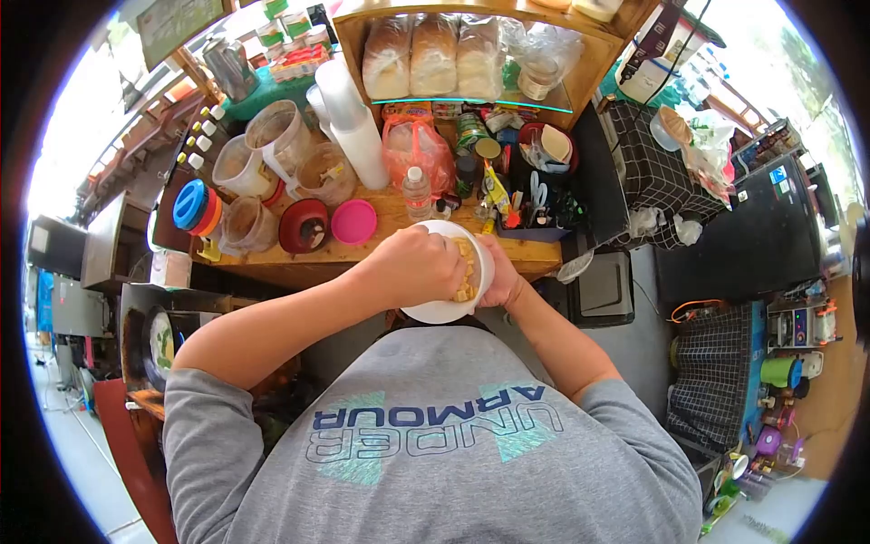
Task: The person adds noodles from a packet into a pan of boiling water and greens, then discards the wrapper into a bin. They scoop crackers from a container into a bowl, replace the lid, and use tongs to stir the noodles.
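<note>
A white bowl (488, 261) with small yellowish cut pieces (468, 276) in it is held out in front of my chest. My right hand (501, 275) wraps round the bowl's right side. Over the bowl's left part, my left hand (421, 265) is closed in a fist, knuckles up; I cannot tell what its fingers hold. A round white surface, like a plate (437, 313), shows below my left hand.
On the wooden counter (335, 257) stand a water bottle (417, 192), a pink bowl (353, 222), plastic jugs (275, 131) and stacked white cups (358, 145). Bagged bread loaves (433, 59) fill the shelf. A utensil box (535, 204) is at right; a pan (161, 343) lies left.
</note>
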Demonstrator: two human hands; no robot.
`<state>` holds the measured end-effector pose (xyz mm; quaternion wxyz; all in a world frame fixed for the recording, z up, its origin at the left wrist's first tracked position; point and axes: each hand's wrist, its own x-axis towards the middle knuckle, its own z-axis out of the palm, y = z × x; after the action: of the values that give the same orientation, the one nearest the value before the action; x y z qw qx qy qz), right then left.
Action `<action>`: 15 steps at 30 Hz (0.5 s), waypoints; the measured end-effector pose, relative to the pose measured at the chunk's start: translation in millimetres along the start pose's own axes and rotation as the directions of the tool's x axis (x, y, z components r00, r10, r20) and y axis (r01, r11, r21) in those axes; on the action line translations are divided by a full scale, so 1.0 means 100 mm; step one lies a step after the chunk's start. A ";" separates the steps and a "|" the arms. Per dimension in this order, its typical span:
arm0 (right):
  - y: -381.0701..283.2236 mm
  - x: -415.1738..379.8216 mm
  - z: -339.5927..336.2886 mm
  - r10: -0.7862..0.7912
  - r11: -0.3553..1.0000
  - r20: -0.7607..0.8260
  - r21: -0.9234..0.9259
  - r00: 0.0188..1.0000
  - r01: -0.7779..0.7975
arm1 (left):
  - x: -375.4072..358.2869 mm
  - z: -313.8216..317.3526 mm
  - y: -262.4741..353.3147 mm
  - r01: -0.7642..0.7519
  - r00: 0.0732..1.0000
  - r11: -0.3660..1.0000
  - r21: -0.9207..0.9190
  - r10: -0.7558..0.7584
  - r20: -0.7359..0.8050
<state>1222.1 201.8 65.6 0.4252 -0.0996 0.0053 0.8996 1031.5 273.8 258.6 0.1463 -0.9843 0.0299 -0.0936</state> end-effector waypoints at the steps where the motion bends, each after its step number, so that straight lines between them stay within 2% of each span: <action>1: -0.02 -0.02 -0.01 -0.001 1.000 0.003 0.000 1.000 0.001 | 0.02 0.06 0.02 -0.018 0.997 1.000 -0.011 0.019 0.070; 3: -0.04 -0.07 -0.05 0.087 0.996 0.157 0.009 0.984 -0.090 | 0.05 0.16 0.06 0.005 0.995 0.997 -0.074 0.002 0.097; 4: -0.04 -0.10 -0.09 0.081 0.996 0.158 0.015 0.984 -0.085 | 0.07 0.21 0.07 0.034 0.992 0.990 -0.137 -0.017 0.122; 5: -0.05 -0.13 -0.13 0.087 0.996 0.138 0.025 0.987 -0.091 | 0.08 0.25 0.08 0.028 0.992 0.990 -0.142 -0.010 0.124; 7: -0.06 -0.19 -0.17 0.084 0.995 0.119 0.044 0.989 -0.089 | 0.08 0.35 0.07 0.110 0.986 0.952 -0.286 -0.068 0.155; 9: -0.11 -0.25 -0.21 0.147 0.987 0.073 -0.084 0.986 -0.141 | 0.05 0.47 0.03 0.119 0.985 0.934 -0.336 -0.069 0.157; 10: -0.14 -0.29 -0.23 0.137 0.988 0.071 -0.077 0.988 -0.132 | 0.04 0.53 0.02 0.134 0.984 0.915 -0.380 -0.080 0.156; 12: -0.18 -0.37 -0.26 0.170 0.978 -0.069 -0.109 0.983 -0.177 | -0.01 0.67 0.03 0.145 0.985 0.902 -0.406 -0.092 0.149; 13: -0.19 -0.39 -0.27 0.160 0.981 -0.074 -0.102 0.984 -0.167 | -0.02 0.72 0.03 0.164 0.983 0.891 -0.424 -0.114 0.141; 14: -0.22 -0.42 -0.27 0.171 0.972 -0.112 -0.142 0.979 -0.186 | -0.04 0.76 0.04 0.152 0.985 0.889 -0.433 -0.103 0.135; 15: -0.26 -0.45 -0.25 0.181 0.961 -0.153 -0.182 0.972 -0.208 | -0.03 0.74 0.06 0.028 1.000 0.923 -0.384 -0.027 0.009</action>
<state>1274.0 181.6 51.2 0.3215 -0.2006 -0.0453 0.9243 1042.3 289.6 186.8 -0.0504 -0.9944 0.0335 -0.0862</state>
